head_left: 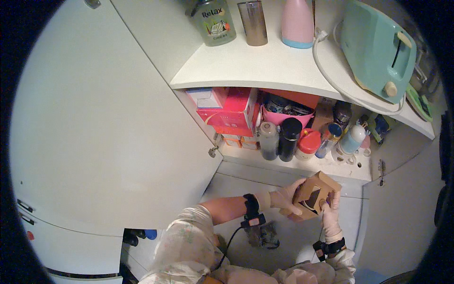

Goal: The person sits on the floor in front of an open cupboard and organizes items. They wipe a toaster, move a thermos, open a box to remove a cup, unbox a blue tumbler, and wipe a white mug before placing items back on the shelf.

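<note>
A brown cardboard box (323, 182) with a cut-out opening in its side is held between my two gloved hands, in front of the cupboard's lower compartment. My left hand (286, 197) grips its left side, fingers wrapped along the edge. On the right side my right hand (331, 216) closes on the box, its thumb by the opening. Something pale-edged shows inside the opening, but I cannot make out what. Nearest the box in the cupboard stand a jar with a red lid (309, 143), a black bottle (289, 140) and a grey bottle (269, 141).
Open doors flank the cupboard, a white one (104, 132) on the left. Pink-red boxes (231, 113), a pink basket (286, 118) and a blue-and-white bottle (352, 139) fill the lower compartment. The shelf above holds a mint-green toaster (373, 49) with a trailing white cord and a pink bottle (297, 23).
</note>
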{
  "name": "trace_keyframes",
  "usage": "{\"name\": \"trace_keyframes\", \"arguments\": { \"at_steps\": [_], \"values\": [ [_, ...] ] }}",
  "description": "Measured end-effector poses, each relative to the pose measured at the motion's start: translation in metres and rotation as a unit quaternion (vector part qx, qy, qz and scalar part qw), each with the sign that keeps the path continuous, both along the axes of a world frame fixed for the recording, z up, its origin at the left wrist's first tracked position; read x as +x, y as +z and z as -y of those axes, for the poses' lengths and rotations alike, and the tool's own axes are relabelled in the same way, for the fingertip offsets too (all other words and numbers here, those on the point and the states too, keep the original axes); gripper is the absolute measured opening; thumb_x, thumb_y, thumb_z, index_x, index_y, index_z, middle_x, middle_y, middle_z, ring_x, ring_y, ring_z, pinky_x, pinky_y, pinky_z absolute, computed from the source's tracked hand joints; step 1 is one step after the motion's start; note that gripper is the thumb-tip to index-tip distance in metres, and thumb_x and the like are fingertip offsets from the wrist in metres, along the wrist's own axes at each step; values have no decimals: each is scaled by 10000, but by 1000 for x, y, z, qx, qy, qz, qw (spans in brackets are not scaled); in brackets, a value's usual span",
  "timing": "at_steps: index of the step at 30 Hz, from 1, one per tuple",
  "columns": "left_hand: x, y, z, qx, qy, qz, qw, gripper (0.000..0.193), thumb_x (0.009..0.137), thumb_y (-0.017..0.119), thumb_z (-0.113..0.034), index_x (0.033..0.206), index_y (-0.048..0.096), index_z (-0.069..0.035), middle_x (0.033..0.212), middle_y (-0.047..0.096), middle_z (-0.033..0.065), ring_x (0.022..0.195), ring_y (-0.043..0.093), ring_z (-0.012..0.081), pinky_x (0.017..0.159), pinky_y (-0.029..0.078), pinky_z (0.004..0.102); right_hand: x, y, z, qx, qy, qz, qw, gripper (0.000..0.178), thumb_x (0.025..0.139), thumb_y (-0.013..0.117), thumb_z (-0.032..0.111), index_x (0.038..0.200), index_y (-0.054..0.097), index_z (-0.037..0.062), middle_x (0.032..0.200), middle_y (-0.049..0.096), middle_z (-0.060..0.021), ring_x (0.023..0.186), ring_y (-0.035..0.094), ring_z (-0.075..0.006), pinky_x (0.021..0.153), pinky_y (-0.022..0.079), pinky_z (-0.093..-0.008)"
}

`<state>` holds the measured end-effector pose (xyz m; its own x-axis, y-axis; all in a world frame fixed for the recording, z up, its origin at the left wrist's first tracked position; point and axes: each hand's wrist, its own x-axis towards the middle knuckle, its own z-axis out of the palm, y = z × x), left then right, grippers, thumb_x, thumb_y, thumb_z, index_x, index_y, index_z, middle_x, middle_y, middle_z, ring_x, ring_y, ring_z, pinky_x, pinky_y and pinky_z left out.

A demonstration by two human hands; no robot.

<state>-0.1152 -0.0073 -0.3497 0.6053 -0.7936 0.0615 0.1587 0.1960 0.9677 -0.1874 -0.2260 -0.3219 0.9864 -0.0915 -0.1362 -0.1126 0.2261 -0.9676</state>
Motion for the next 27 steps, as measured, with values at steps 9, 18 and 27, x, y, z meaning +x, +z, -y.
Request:
{"name": "trace_keyframes", "arguments": {
  "at_steps": [9,18,27],
  "values": [
    [-6,-35,0,60,22,9,998,1191,614,868,-37,1521,97,-91,1471,369,101,1377,366,235,1150,316,404,7,-14,7,-186,110,153,964,700,738,743,47,1350,402,52,1320,487,-109,1248,471,-245,1072,388,-376],
    [-19,-49,4,127,23,-21,991,1132,626,847,-70,1512,143,-83,1450,394,99,1389,339,221,1161,269,408,5,0,-6,-166,95,62,980,590,809,754,67,1317,454,41,1140,599,-84,1075,577,-189,948,464,-315],
    [0,-17,-5,92,-29,-242,965,899,827,795,-194,1528,236,-131,1420,436,61,1316,418,193,1077,405,367,-2,-29,-8,-181,79,53,979,540,861,720,68,1339,468,66,1113,628,-93,944,631,-175,783,543,-305]
  ]
}}
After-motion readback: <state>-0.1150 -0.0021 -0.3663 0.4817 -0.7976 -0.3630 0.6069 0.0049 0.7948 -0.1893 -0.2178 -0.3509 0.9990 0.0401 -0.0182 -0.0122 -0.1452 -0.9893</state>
